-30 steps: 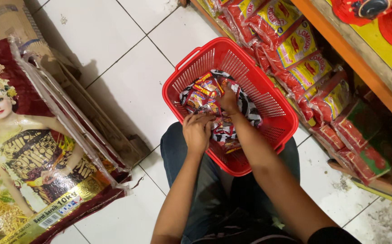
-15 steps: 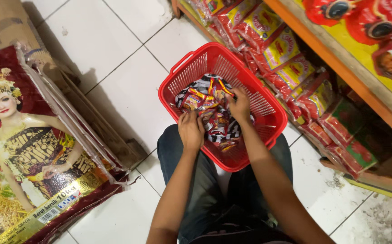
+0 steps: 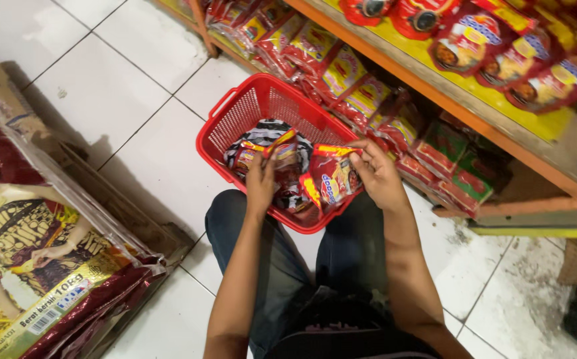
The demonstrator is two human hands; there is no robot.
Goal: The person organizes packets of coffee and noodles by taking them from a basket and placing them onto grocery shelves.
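White floor tiles (image 3: 135,100) spread below us, shelf (image 3: 448,100) to our right. Over the red basket (image 3: 235,119), our right hand (image 3: 378,176) pinches a red packet (image 3: 331,179) by its top edge; light, crinkly, likely slippery. Left hand (image 3: 262,183) fingers rest curled on the packets inside, grip unclear.

basket (image 3: 235,116): red
packet (image 3: 331,178) over the basket: red and yellow
shelf edge (image 3: 434,96) beside the basket: orange
floor tiles (image 3: 135,80) under the basket: white

head view, steeply downward, near floor (image 3: 142,80)
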